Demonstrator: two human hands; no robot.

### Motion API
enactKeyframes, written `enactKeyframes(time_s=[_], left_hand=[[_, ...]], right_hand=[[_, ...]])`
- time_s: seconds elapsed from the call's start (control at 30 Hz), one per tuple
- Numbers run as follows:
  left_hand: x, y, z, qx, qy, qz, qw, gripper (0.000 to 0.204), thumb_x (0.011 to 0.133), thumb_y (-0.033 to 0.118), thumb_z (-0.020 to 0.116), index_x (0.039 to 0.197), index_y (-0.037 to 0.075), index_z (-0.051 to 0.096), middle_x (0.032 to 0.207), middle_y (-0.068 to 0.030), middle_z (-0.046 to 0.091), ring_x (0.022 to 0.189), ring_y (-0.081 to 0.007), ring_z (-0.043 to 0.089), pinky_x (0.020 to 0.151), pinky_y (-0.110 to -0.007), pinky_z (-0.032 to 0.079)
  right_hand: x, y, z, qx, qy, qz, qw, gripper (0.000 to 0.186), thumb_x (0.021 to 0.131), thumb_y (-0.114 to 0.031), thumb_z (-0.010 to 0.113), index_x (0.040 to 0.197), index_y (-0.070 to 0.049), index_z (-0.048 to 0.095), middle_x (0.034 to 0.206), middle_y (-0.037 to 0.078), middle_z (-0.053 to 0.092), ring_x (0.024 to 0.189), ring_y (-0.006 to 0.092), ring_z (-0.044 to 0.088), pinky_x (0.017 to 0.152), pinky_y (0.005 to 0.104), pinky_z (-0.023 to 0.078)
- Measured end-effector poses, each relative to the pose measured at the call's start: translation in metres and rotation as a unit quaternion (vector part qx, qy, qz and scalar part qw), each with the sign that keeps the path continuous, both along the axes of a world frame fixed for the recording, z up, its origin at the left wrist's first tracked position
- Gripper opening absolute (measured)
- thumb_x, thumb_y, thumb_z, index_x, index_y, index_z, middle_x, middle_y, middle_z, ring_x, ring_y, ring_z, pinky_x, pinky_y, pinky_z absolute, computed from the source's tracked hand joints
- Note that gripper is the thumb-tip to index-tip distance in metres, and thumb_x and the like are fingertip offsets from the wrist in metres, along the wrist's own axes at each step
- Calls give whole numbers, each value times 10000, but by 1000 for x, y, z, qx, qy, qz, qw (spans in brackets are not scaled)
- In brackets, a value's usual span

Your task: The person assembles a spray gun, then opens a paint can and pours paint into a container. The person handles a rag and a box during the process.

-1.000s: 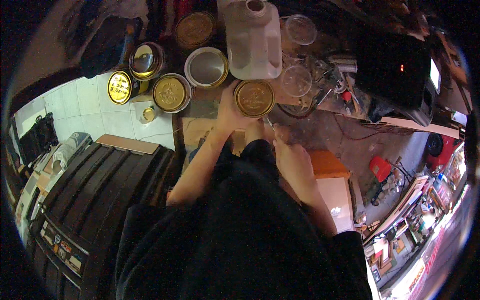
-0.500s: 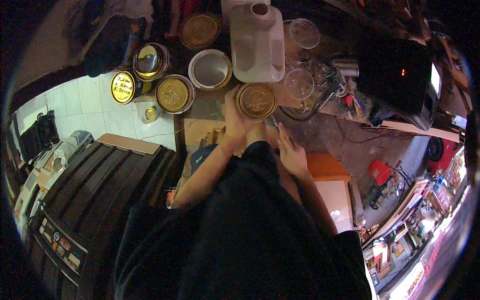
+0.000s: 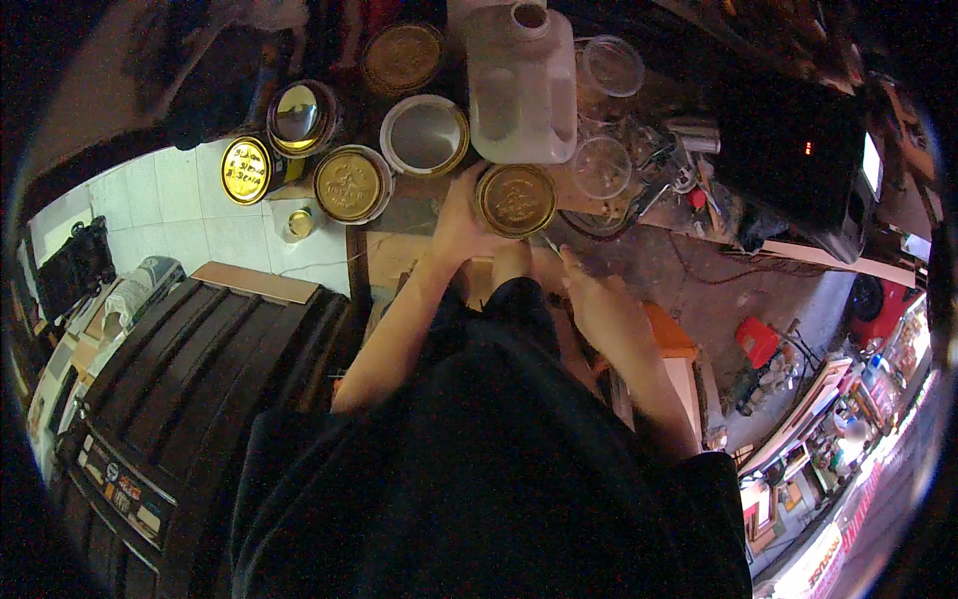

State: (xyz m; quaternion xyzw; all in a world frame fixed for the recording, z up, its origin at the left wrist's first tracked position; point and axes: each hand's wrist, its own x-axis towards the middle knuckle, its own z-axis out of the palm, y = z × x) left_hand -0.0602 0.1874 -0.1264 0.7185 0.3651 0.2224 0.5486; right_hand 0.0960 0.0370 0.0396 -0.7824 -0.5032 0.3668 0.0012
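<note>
My left hand (image 3: 463, 226) is closed around the left side of a paint can with a gold lid (image 3: 515, 201), held upright in front of me. My right hand (image 3: 589, 282) is closed on a thin metal tool (image 3: 549, 242), whose narrow tip shows close to the near right edge of the lid. Its handle is hidden in my fingers, so its exact kind does not show. I cannot tell whether the tip touches the rim. The lid sits on the can, and the can's body is mostly hidden under it.
Beyond the can stands a translucent plastic jug (image 3: 521, 100). To its left are a can with a pale top (image 3: 425, 137), gold-lidded cans (image 3: 352, 185) and a marked yellow lid (image 3: 246, 171). Clear plastic tubs (image 3: 602, 167) and tools lie right. A dark ribbed surface (image 3: 190, 369) fills the lower left.
My right hand has turned, its wrist and forearm swinging outward and nearer to me, the tool still in it. My left hand keeps its hold on the can. The whole view has shifted slightly.
</note>
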Motion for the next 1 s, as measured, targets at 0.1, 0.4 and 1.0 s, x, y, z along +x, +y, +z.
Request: enactKeyframes(time_s=[0.1, 0.4, 1.0], left_hand=[[-1, -4, -12, -26, -14, 7, 1000, 1084, 487, 382, 935, 1376, 9, 439, 1260, -221, 565, 1164, -410, 544, 988, -468, 447], [-1, -3, 0, 13, 0, 7, 1000, 1090, 489, 373, 940, 1386, 19, 433, 1279, -217, 546, 1178, -405, 536, 992, -466, 448], [1, -5, -13, -41, -34, 17, 998, 1064, 490, 375, 938, 1372, 19, 460, 1261, -219, 563, 1161, -397, 554, 988, -460, 455]], right_hand=[[3, 3, 1, -77, 42, -26, 996, 394, 986, -198, 518, 1372, -120, 531, 1094, 228, 645, 854, 408, 679, 732, 482, 573], [-5, -76, -142, 271, 43, -22, 961, 519, 982, -186, 543, 1483, -202, 414, 1068, 181, 689, 825, 406, 674, 667, 457, 565], [-50, 0, 1, -60, 45, -130, 989, 500, 1014, -275, 477, 1495, -197, 367, 798, 340, 631, 769, 523, 631, 712, 572, 517]])
